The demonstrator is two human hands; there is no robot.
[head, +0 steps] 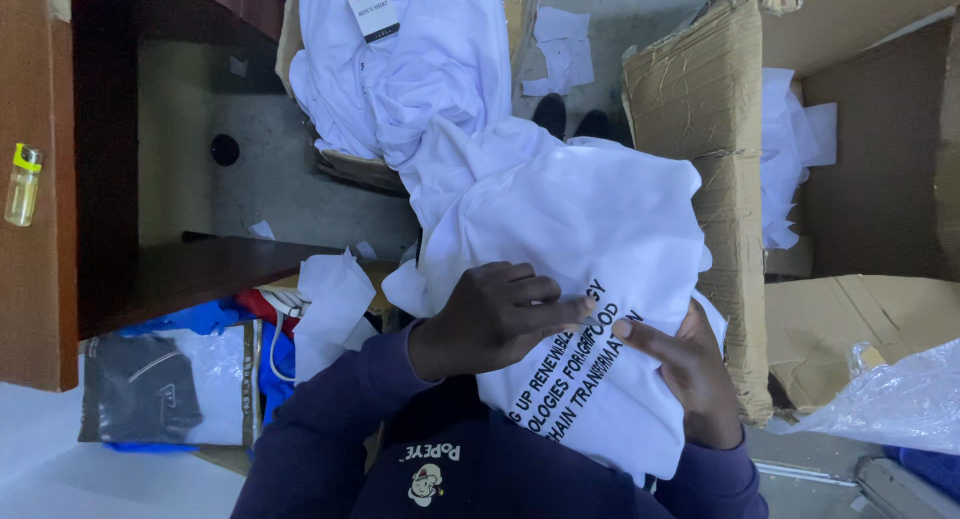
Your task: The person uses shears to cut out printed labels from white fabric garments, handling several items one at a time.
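A white printed T-shirt (pixel 560 219) with black lettering lies bunched over my lap. My left hand (pixel 495 314) lies flat on top of it, fingers pressed on the cloth near the lettering. My right hand (pixel 690 374) grips the shirt's right edge from beneath, thumb on the printed part. More white shirts (pixel 400 69), one with a hang tag, spill from a cardboard box behind it.
A large open cardboard box (pixel 700 109) stands on the right, white cloth inside. A clear plastic bag (pixel 890 399) lies at lower right. On the left are a wooden desk (pixel 40 179), a yellow-capped lighter (pixel 22 184) and a bagged dark garment (pixel 160 384).
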